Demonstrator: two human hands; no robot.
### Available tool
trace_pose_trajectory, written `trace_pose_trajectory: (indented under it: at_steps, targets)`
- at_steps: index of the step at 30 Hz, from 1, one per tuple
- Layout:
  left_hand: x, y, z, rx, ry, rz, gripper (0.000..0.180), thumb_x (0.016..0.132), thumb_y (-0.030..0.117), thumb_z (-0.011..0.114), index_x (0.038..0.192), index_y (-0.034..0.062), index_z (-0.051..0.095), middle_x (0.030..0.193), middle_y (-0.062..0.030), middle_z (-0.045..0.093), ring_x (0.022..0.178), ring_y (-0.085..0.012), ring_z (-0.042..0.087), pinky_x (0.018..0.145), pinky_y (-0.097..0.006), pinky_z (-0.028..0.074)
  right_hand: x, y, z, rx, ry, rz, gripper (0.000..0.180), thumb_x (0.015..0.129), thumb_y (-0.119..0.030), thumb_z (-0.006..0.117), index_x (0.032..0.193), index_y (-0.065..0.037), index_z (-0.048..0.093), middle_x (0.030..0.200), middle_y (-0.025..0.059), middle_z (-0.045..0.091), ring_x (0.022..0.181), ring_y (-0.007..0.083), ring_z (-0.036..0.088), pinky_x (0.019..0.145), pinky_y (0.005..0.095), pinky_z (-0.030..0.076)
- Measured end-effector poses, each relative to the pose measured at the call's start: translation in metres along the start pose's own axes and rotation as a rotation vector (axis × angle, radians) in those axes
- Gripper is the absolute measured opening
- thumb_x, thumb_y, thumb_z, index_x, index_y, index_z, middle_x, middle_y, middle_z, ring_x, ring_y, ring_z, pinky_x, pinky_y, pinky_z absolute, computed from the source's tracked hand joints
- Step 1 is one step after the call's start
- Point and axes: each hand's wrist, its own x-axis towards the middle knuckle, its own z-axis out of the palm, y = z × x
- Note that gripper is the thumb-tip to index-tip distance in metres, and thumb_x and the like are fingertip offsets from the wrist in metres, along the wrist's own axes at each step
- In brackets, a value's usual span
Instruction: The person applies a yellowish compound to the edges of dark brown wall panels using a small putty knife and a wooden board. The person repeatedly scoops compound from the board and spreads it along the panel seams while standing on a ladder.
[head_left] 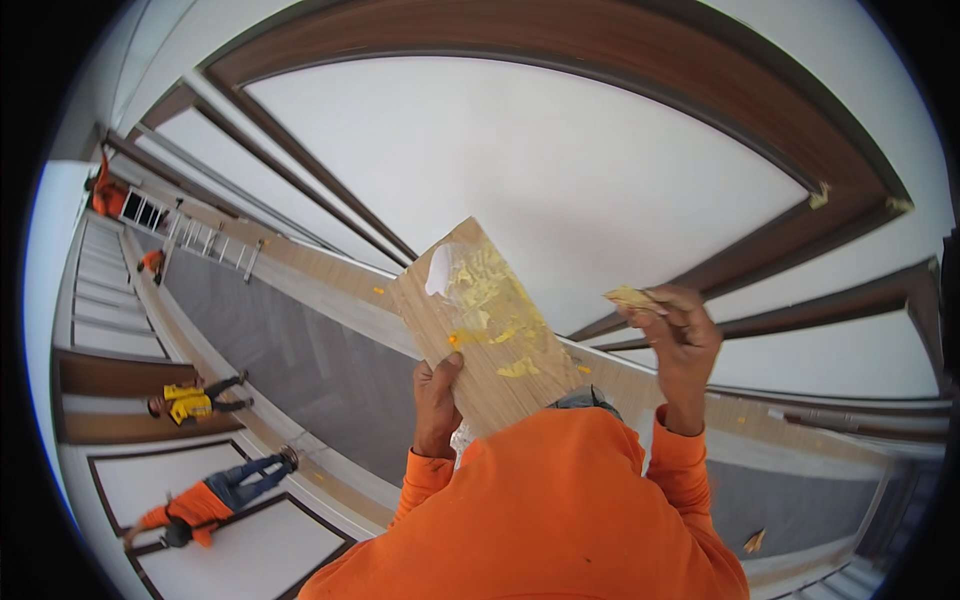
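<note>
My left hand (pixel 437 400) grips the lower edge of a light wooden board (pixel 485 325), thumb on its face. Smears of yellow and white filler paste cover the board's upper middle. My right hand (pixel 680 345) is raised to the right of the board and holds a small putty knife (pixel 630 297) whose blade is coated with yellowish paste. The blade points left, a short gap from the board's right edge. Orange sleeves cover both forearms.
A white wall panel (pixel 560 170) framed in dark brown wood trim (pixel 620 45) fills the view ahead. A ladder (pixel 205 235) leans at the left. Other people in orange and yellow tops (pixel 195 402) are along the grey corridor floor (pixel 300 360).
</note>
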Motion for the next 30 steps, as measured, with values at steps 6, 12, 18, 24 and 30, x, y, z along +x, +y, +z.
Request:
trace_pose_trajectory:
  at_steps: [6,12,18,24,30]
  targets:
    - [-0.020,0.010,0.026,-0.064,-0.006,0.033,0.033,0.103,0.015,0.066,0.125,-0.0096,0.067,0.115,-0.0167,0.075,0.095,-0.0220,0.075,0.086,-0.035,0.063,0.030,0.030,0.052,-0.099,-0.211,-0.121,0.032,0.099,0.002,0.071,0.131,0.003,0.070,0.120,0.0160,0.079,0.100,0.0227,0.079,0.085,0.0286,0.062]
    - [-0.020,-0.004,0.033,-0.137,0.010,0.069,0.034,0.105,0.015,0.064,0.128,-0.0092,0.065,0.119,-0.0161,0.074,0.099,-0.0208,0.075,0.086,-0.035,0.063,0.025,0.045,0.061,-0.416,-0.172,-0.190,0.030,0.096,-0.004,0.077,0.126,-0.002,0.076,0.114,0.0143,0.081,0.098,0.0185,0.080,0.083,0.0275,0.063]
    - [-0.021,-0.001,0.038,-0.152,-0.020,0.076,0.033,0.105,0.015,0.063,0.128,-0.0091,0.064,0.119,-0.0157,0.074,0.098,-0.0205,0.074,0.087,-0.035,0.063,0.019,0.050,0.064,-0.461,-0.167,-0.218,0.035,0.093,-0.009,0.081,0.127,-0.002,0.075,0.120,0.0171,0.078,0.106,0.0239,0.079,0.089,0.0319,0.064]
    - [-0.023,0.003,0.044,-0.111,0.003,0.078,0.032,0.105,0.013,0.062,0.127,-0.0089,0.065,0.117,-0.0150,0.074,0.097,-0.0194,0.074,0.086,-0.035,0.063,0.018,0.058,0.063,-0.302,-0.264,-0.375,0.043,0.097,-0.020,0.075,0.130,0.006,0.071,0.128,0.0248,0.073,0.120,0.0336,0.073,0.105,0.0421,0.058]
    - [-0.021,-0.001,0.042,-0.066,0.036,0.118,0.030,0.103,0.013,0.063,0.125,-0.0079,0.067,0.113,-0.0130,0.075,0.096,-0.0177,0.074,0.085,-0.034,0.062,0.025,0.054,0.065,-0.358,-0.265,-0.467,0.034,0.094,-0.005,0.074,0.127,0.004,0.073,0.124,0.0227,0.076,0.120,0.0347,0.073,0.105,0.0426,0.059]
